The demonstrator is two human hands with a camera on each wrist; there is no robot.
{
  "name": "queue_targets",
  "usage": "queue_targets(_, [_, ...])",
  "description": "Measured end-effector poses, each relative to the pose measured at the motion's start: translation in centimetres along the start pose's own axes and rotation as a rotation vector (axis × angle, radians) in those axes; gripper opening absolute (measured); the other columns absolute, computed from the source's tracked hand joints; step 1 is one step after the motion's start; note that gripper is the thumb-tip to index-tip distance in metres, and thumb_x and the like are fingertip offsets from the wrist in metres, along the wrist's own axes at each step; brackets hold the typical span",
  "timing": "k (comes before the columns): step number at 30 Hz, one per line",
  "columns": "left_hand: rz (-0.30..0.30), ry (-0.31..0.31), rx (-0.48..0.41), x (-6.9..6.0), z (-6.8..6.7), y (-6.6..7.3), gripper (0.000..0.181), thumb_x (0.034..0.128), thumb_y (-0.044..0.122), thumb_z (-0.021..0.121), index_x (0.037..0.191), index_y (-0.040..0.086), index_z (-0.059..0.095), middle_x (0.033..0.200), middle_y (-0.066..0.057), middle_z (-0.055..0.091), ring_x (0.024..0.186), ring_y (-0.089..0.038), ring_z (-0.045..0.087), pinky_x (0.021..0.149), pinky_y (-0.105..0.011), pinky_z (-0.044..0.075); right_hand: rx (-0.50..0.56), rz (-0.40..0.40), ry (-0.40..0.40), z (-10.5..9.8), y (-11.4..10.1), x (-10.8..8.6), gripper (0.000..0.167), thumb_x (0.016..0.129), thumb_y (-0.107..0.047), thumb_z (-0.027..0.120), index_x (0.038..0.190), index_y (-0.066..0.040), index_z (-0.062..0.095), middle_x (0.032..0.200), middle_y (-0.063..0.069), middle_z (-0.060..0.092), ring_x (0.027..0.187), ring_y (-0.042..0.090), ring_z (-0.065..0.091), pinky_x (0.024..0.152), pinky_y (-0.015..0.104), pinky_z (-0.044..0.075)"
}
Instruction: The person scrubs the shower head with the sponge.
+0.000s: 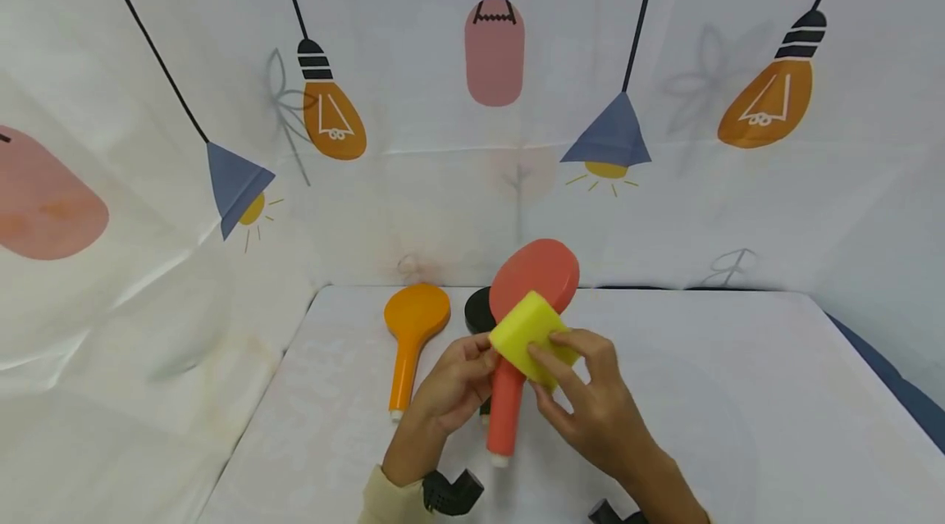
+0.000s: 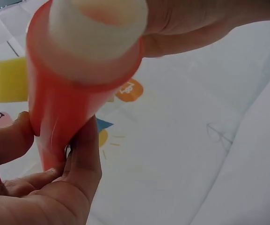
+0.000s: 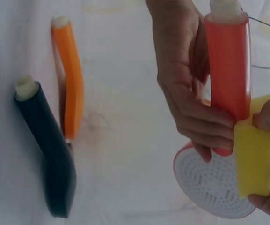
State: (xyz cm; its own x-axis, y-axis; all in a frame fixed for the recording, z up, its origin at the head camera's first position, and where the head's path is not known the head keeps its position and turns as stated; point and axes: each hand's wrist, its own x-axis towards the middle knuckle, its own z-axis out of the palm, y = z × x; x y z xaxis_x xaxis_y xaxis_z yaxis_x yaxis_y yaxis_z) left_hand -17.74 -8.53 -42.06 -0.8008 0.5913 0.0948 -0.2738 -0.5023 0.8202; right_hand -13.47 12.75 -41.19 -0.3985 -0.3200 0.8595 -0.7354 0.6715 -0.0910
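A red shower head (image 1: 537, 266) is held up over the table, its handle tilted down toward me. My left hand (image 1: 456, 386) grips its handle near the neck. In the right wrist view its pale perforated spray face (image 3: 204, 185) faces that camera, and the white threaded end (image 3: 226, 9) of the handle is at the top. My right hand (image 1: 594, 397) pinches a yellow sponge (image 1: 527, 335) between thumb and fingers. The sponge lies against the red shower head where head meets handle, hiding part of it from above.
An orange shower head (image 1: 416, 317) lies on the white table (image 1: 738, 401) to the left. A black shower head (image 1: 478, 311) lies behind the red one, mostly hidden in the head view. A white lamp-printed sheet (image 1: 413, 32) hangs behind the table.
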Motion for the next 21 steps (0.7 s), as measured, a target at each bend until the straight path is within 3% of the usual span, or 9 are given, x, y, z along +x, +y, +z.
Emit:
queue_targets(7, [0.053, 0.011, -0.099, -0.2, -0.1, 0.1, 0.035, 0.103, -0.001, 0.037, 0.136, -0.003, 0.047, 0.123, -0.004, 0.065, 0.107, -0.013, 0.065, 0.099, -0.03, 0.053, 0.196, -0.083, -0.075, -0.2, -1.0, 0.0, 0.036, 0.101, -0.032, 0.05, 0.124, -0.01, 0.066, 0.121, 0.017, 0.054, 0.113, 0.022, 0.051, 0.112, 0.015, 0.037])
queue_targets(11, [0.048, -0.039, -0.136, -0.2, 0.0, 0.1, 0.04, 0.0997, -0.006, 0.034, 0.135, 0.001, 0.052, 0.125, -0.004, 0.065, 0.108, -0.013, 0.066, 0.1, -0.03, 0.053, 0.185, -0.117, -0.054, -0.4, -0.6, 0.1, 0.033, 0.101, -0.03, 0.05, 0.122, -0.011, 0.068, 0.12, 0.018, 0.056, 0.113, 0.025, 0.052, 0.112, 0.018, 0.039])
queue_targets(17, [0.049, -0.15, -0.135, 0.0, 0.6, -0.3, 0.043, 0.1016, -0.006, 0.032, 0.132, 0.007, 0.06, 0.124, -0.003, 0.069, 0.107, -0.013, 0.068, 0.099, -0.03, 0.053, 0.043, -0.144, 0.065, -0.8, 0.7, 0.5, 0.028, 0.102, -0.025, 0.048, 0.11, -0.01, 0.071, 0.114, 0.019, 0.058, 0.11, 0.036, 0.051, 0.116, 0.02, 0.034])
queue_targets(21, [0.023, -0.223, -0.117, 0.3, 1.0, -0.8, 0.032, 0.1063, 0.006, 0.041, 0.133, 0.005, 0.059, 0.119, -0.003, 0.07, 0.105, -0.014, 0.07, 0.098, -0.031, 0.055, -0.007, -0.137, 0.224, -1.7, 1.8, 1.1, 0.024, 0.1, -0.022, 0.051, 0.102, -0.004, 0.068, 0.109, 0.025, 0.054, 0.104, 0.042, 0.05, 0.115, 0.019, 0.034])
